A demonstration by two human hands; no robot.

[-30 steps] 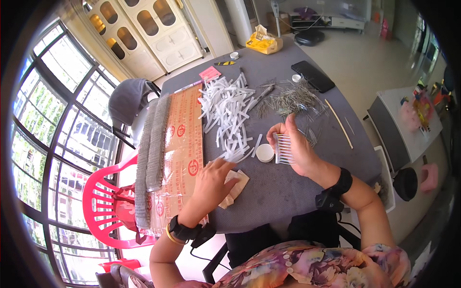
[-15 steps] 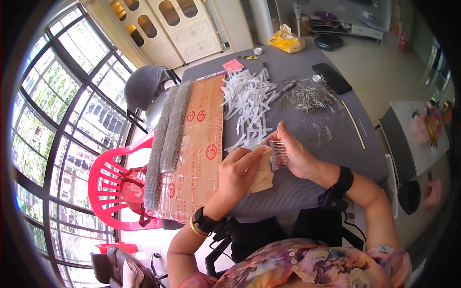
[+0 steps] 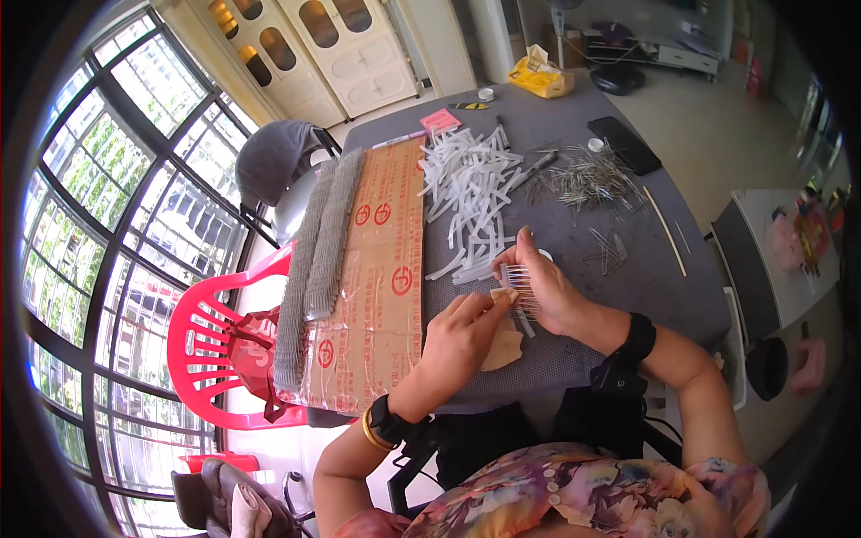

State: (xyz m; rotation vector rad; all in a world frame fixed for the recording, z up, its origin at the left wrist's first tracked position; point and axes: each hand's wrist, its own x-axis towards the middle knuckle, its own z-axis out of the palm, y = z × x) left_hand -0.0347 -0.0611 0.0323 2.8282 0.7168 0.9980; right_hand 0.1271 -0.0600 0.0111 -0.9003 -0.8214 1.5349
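The right hand (image 3: 558,294) is closed on a row of pins (image 3: 521,292), thin, straight and shiny, set side by side like a comb's teeth. The pins lie across the palm side, and the thumb sticks up above them. The left hand (image 3: 460,338) pinches a soft, tan cloth (image 3: 504,294) right by the pins' left end; whether it touches them is hard to tell. A tan piece (image 3: 504,352) shows below that hand. Past the hands, flat white strips (image 3: 471,188) lie in a messy pile on the gray, bumpy table (image 3: 574,238). To their right is a tangled heap of thin metal wires (image 3: 590,184). On the left, two gray, ridged rolls (image 3: 332,247) rest on brown cardboard (image 3: 381,260) with shiny clear wrap, round red marks and red print.
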